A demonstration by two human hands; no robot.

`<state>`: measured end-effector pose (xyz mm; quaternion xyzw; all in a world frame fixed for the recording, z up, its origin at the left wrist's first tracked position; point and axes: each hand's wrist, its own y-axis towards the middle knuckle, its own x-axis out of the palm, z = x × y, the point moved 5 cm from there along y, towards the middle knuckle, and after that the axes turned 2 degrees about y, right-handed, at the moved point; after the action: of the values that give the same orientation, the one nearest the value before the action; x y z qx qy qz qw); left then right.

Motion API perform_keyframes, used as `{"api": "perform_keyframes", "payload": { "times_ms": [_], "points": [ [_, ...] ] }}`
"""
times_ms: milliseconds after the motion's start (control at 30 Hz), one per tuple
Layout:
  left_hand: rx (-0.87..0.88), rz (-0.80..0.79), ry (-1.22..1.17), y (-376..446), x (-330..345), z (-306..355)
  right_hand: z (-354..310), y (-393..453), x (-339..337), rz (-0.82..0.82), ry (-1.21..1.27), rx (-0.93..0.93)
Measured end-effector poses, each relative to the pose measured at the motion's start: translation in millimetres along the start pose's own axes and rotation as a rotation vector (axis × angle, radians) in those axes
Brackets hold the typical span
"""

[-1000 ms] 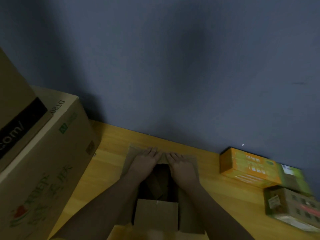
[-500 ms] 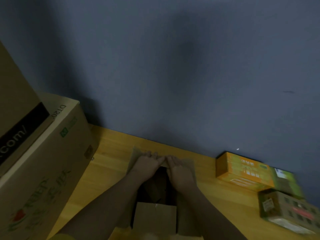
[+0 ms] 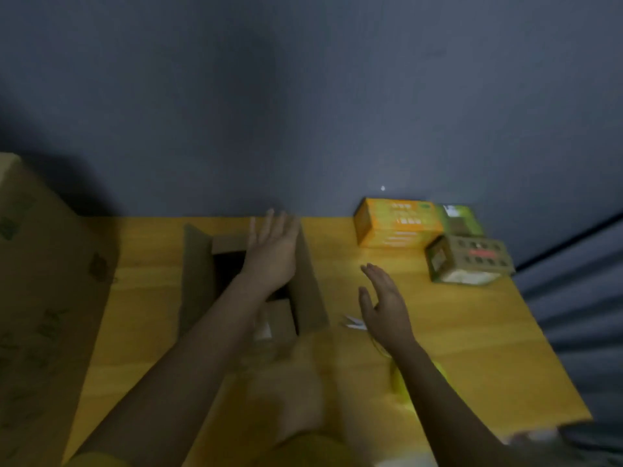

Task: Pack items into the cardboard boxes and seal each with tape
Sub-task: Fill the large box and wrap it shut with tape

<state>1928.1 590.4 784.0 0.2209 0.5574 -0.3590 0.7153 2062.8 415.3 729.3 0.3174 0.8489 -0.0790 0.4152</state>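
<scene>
Small cardboard box (image 3: 303,281) stands unsealed, flaps up; left hand (image 3: 273,251) over it, right hand (image 3: 384,308) beside it, fingers of both spread wide, empty. Orange carton (image 3: 397,224) beyond lies unpacked; taping remains.

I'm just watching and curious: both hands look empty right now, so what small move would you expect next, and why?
Probably the right hand reaches on toward the packaged items at the table's far right, likely the brown carton nearest it. That hand is open, holds nothing and points that way, while the left hand hovers open over the small cardboard box, whose flaps stand open.
</scene>
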Motion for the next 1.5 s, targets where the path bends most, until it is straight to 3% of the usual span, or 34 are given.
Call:
{"api": "perform_keyframes", "payload": {
  "times_ms": [100,233,367,467,567,733,933,1067,1200,1300,1400,1500],
  "points": [
    [0.262,0.255,-0.203,-23.4,4.7,62.4,68.6,-49.2,-23.5,-0.066,-0.058,0.189],
    [0.413,0.26,-0.322,-44.3,56.4,131.3,136.7,-114.4,-43.0,-0.184,-0.113,0.343],
    [0.227,0.007,-0.381,-46.6,135.2,170.0,176.1,-142.9,-30.5,-0.301,-0.065,0.27],
    [0.066,-0.213,-0.345,-55.2,192.6,186.1,196.0,-148.5,-3.7,-0.532,-0.214,0.17],
    [-0.084,-0.411,-0.312,-75.8,238.2,190.8,197.0,-149.0,1.6,-0.626,-0.39,0.09],
    [-0.213,-0.567,-0.401,-103.8,283.1,193.8,205.9,-160.9,1.2,-0.771,-0.293,0.207],
    [-0.093,-0.492,-0.621,-97.8,303.4,211.8,216.3,-160.8,-6.4,-0.785,-0.191,0.184],
    [-0.147,-0.467,-0.77,-103.3,309.5,218.4,222.1,-164.2,-13.7,-0.731,-0.205,0.105],
    [-0.205,-0.452,-0.745,-126.3,310.5,219.9,221.4,-165.9,-26.8,-0.645,-0.171,0.079],
    [-0.21,-0.311,-0.733,-131.1,299.2,223.5,215.2,-161.9,-35.8,-0.591,-0.095,0.118],
    [-0.213,-0.109,-0.491,-122.0,267.6,220.9,201.8,-158.6,-45.0,-0.556,0.025,0.172],
    [-0.207,-0.083,-0.383,-116.4,233.8,220.3,179.1,-153.8,-54.7,-0.507,0.116,0.194]
  ]
}}
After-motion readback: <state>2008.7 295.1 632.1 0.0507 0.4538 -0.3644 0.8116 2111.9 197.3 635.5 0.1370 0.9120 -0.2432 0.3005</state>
